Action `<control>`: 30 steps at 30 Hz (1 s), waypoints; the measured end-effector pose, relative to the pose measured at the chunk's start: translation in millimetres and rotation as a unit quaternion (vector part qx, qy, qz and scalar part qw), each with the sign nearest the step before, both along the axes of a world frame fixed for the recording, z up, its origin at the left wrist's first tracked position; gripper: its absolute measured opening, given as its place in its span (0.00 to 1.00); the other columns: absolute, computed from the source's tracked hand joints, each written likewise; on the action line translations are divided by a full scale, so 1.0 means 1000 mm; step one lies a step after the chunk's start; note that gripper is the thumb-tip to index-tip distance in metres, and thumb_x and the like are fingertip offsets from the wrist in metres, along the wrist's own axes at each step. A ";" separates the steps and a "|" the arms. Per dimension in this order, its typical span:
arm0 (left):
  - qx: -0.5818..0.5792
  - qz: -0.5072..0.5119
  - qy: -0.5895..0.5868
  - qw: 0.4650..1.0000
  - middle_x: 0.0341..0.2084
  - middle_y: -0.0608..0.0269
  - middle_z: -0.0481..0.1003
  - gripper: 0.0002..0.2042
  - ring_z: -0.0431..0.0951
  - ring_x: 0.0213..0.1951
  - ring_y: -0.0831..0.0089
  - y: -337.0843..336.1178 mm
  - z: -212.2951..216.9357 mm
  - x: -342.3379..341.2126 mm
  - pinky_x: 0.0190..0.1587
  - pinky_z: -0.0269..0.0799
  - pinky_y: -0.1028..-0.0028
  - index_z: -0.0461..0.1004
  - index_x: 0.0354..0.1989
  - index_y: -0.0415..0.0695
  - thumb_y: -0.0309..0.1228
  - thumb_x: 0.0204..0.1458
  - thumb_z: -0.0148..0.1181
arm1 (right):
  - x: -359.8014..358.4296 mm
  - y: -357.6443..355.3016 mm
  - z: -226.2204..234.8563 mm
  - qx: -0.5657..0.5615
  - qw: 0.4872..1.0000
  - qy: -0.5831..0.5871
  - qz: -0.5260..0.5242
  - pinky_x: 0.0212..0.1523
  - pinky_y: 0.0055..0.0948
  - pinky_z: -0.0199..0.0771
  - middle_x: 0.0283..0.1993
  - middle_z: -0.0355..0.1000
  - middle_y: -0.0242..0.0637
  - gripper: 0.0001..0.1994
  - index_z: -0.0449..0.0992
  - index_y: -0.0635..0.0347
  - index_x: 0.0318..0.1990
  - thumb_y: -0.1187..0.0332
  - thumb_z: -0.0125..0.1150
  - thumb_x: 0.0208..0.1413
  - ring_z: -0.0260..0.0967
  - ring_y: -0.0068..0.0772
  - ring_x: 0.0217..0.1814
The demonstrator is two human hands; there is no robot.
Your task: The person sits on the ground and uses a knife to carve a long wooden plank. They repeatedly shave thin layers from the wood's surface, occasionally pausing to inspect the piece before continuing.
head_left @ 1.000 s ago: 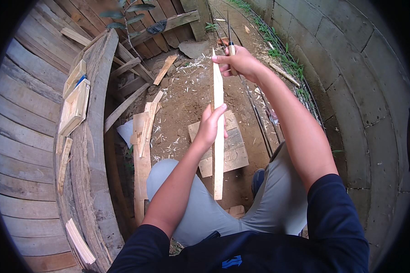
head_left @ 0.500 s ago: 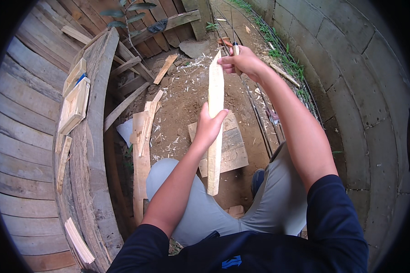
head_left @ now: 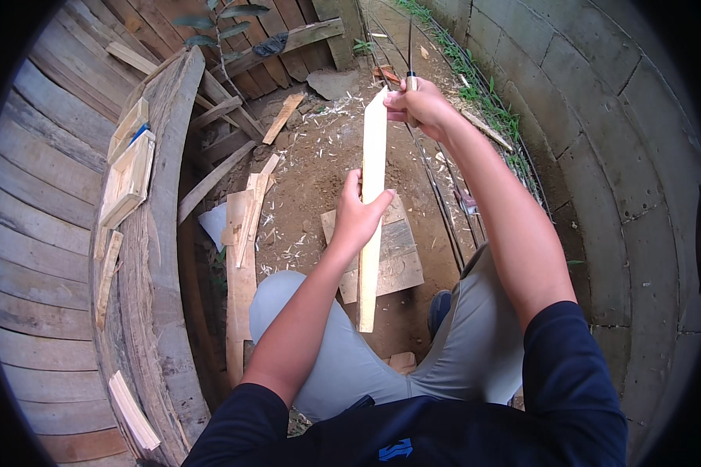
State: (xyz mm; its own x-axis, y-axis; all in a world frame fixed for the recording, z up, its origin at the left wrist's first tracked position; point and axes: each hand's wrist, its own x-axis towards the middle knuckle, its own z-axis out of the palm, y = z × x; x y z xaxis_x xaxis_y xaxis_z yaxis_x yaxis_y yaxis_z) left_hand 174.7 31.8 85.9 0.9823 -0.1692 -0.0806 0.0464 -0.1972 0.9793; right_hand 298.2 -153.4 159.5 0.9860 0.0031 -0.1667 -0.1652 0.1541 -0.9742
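Fingers [head_left: 356,204] of my left hand [head_left: 360,218] are wrapped tight around the middle of a pale wooden slat [head_left: 371,210], thumb on one face and the rest curled round the other side. My right hand [head_left: 420,105] is clenched on the handle of a knife [head_left: 410,58], whose thin dark blade sticks up past my knuckles, and it sits right at the top end of the slat, touching it.

I hold the slat in the air over my lap, above a flat board [head_left: 385,253] that lies on the dirt floor [head_left: 311,163] between my knees. Its long axis runs almost straight away from me: the near end points down toward my legs, the far end, cut to a slant, points up and ahead, leaning slightly to the right.

Compared with half a second ago, the slat is held at about the same angle, my right hand is again at its far tip, and my left grip is on the same middle stretch.

Wood shavings [head_left: 288,233] are scattered on the dirt. A long plank [head_left: 241,288] lies beside my left leg, and small wooden frames [head_left: 128,175] rest on the curved timber ledge [head_left: 160,257] to my left.
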 end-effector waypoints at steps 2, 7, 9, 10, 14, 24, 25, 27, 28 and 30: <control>-0.012 0.009 -0.008 1.000 0.36 0.60 0.75 0.24 0.75 0.37 0.77 0.000 -0.001 0.000 0.40 0.71 0.74 0.64 0.54 0.38 0.31 0.51 0.67 | 0.000 -0.001 0.000 0.012 1.000 0.007 -0.004 0.44 0.28 0.85 0.45 0.73 0.48 0.13 0.59 0.59 0.41 0.83 0.58 0.57 0.79 0.38 0.45; -0.004 0.029 -0.031 0.999 0.36 0.63 0.75 0.25 0.75 0.36 0.78 -0.001 0.000 0.001 0.39 0.70 0.76 0.63 0.56 0.41 0.29 0.51 0.68 | 0.002 -0.005 0.002 0.031 0.999 0.014 -0.005 0.45 0.26 0.85 0.46 0.73 0.47 0.15 0.62 0.64 0.45 0.77 0.63 0.57 0.79 0.35 0.44; 0.034 0.030 -0.036 0.998 0.37 0.61 0.76 0.26 0.76 0.37 0.78 0.000 -0.004 0.000 0.40 0.71 0.75 0.63 0.56 0.41 0.29 0.51 0.68 | -0.001 -0.001 0.003 0.016 1.000 0.016 0.006 0.42 0.26 0.85 0.42 0.73 0.43 0.18 0.61 0.60 0.42 0.72 0.68 0.55 0.78 0.33 0.42; 0.053 0.031 -0.039 0.997 0.37 0.60 0.76 0.26 0.77 0.37 0.77 0.000 -0.006 -0.001 0.40 0.72 0.74 0.63 0.56 0.41 0.29 0.52 0.68 | -0.002 0.000 0.004 0.008 1.000 0.017 0.011 0.40 0.26 0.85 0.40 0.73 0.40 0.19 0.60 0.58 0.41 0.70 0.70 0.54 0.78 0.31 0.41; 0.081 0.016 -0.021 0.996 0.39 0.57 0.77 0.26 0.80 0.40 0.73 -0.002 -0.003 -0.004 0.42 0.73 0.72 0.62 0.57 0.42 0.30 0.52 0.66 | -0.006 0.000 0.005 -0.068 0.997 0.022 0.020 0.41 0.25 0.85 0.43 0.75 0.46 0.33 0.62 0.79 0.50 0.66 0.77 0.46 0.79 0.31 0.40; 0.265 -0.028 0.070 0.961 0.53 0.40 0.73 0.31 0.76 0.54 0.48 -0.008 0.031 -0.015 0.57 0.68 0.57 0.58 0.62 0.42 0.41 0.54 0.63 | 0.001 0.013 -0.013 -0.266 0.963 0.025 -0.025 0.33 0.29 0.83 0.40 0.74 0.43 0.25 0.68 0.70 0.42 0.69 0.79 0.43 0.76 0.34 0.40; 0.268 -0.035 0.081 0.960 0.54 0.40 0.73 0.32 0.76 0.54 0.48 -0.008 0.031 -0.016 0.57 0.68 0.57 0.57 0.63 0.43 0.41 0.53 0.63 | 0.000 0.014 -0.011 -0.267 0.963 0.037 -0.015 0.32 0.29 0.83 0.40 0.73 0.44 0.25 0.68 0.70 0.43 0.69 0.79 0.43 0.76 0.35 0.41; 0.269 -0.033 0.055 0.961 0.52 0.40 0.74 0.31 0.77 0.53 0.48 -0.003 0.023 -0.015 0.56 0.69 0.58 0.59 0.62 0.40 0.40 0.53 0.62 | -0.005 0.018 -0.007 -0.235 0.971 0.032 -0.019 0.32 0.30 0.83 0.41 0.73 0.45 0.21 0.68 0.71 0.43 0.71 0.75 0.48 0.76 0.36 0.42; 0.269 -0.032 0.042 0.962 0.51 0.41 0.75 0.31 0.77 0.53 0.49 0.000 0.016 -0.015 0.56 0.69 0.59 0.60 0.62 0.39 0.40 0.53 0.62 | -0.007 0.021 -0.005 -0.218 0.975 0.030 -0.021 0.32 0.30 0.82 0.41 0.73 0.45 0.20 0.68 0.72 0.43 0.72 0.73 0.50 0.76 0.36 0.42; 0.202 -0.032 0.015 0.979 0.46 0.45 0.77 0.29 0.79 0.48 0.55 0.001 0.007 -0.011 0.52 0.72 0.62 0.62 0.60 0.37 0.38 0.52 0.62 | -0.005 0.013 -0.003 -0.199 0.979 0.047 0.005 0.35 0.32 0.83 0.42 0.73 0.46 0.15 0.68 0.73 0.44 0.73 0.66 0.55 0.76 0.37 0.43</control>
State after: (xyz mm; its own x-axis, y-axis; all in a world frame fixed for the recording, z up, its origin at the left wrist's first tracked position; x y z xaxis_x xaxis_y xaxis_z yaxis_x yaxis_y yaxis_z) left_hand 163.2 32.6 92.4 0.9669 -0.1792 -0.1819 0.0482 -0.5716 0.8191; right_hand 293.6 -140.4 156.7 0.9667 -0.0711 -0.2459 -0.2558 -0.2364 -0.9374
